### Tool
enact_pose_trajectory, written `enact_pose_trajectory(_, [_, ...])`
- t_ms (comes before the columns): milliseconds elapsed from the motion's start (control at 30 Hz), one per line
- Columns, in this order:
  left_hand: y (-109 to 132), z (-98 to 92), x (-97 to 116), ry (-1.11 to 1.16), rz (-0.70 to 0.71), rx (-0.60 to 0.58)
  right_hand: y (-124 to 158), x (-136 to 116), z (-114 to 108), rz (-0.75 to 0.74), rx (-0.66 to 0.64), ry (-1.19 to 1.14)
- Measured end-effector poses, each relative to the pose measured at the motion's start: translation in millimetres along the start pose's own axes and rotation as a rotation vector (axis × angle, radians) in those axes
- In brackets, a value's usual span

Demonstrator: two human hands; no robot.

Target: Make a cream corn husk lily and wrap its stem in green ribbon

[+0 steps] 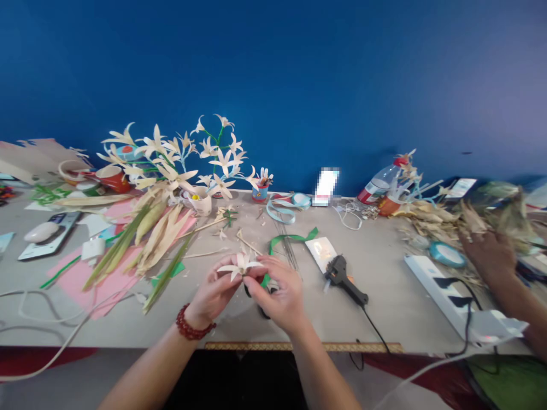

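Note:
My left hand [213,293] and my right hand [280,293] meet over the near middle of the table, both pinched on a small cream husk flower [241,266] with pointed petals. A strip of green ribbon [265,280] shows under my right fingers. Something black [261,312] lies beneath my hands, mostly hidden. A red bead bracelet [191,327] circles my left wrist.
A black glue gun [344,278] with its cord lies right of my hands, by a white power strip [448,296]. Dried husks and finished flower stems [171,165] fill the left. Another person's hand [489,259] reaches into husks at the right. A ruler [342,346] lines the table edge.

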State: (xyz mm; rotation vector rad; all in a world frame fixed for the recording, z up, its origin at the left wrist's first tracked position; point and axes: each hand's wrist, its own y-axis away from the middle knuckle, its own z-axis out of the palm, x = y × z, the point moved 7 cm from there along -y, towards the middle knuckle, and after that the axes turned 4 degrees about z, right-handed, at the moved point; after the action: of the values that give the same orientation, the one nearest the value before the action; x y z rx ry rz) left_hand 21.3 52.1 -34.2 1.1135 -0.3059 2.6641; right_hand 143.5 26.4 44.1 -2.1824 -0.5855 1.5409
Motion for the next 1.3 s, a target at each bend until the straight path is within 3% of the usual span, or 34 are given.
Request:
enact_pose_trajectory(100, [-2.0, 3.6, -2.2, 0.032, -0.032, -0.058, -0.2, 3.4, 2.0, 0.057, -0.045, -0.042])
enact_pose_trajectory(333, [-2.4, -5.0, -8.1, -0.01, -0.048, 0.001, 2.0, 9.5, 4.9, 0.185, -0.102, -0.101])
enact_pose_trajectory(733, [-4.2, 2.5, -1.8, 0.017, 0.002, 0.016, 5.9, 10.2, 8.7, 0.208, -0.08, -0.114])
enact_pose_trajectory(1033, [-2.5, -3.7, -5.4, 0.023, -0.006, 0.093, 12.9, 6.2, 12.7, 0.158, -0.033, -0.02])
enact_pose_trajectory(1300, [-4.9, 5.6, 1.9, -0.005, 0.052, 0.037, 17.8, 7.5, 11.4, 0.15, 0.011, 0.079])
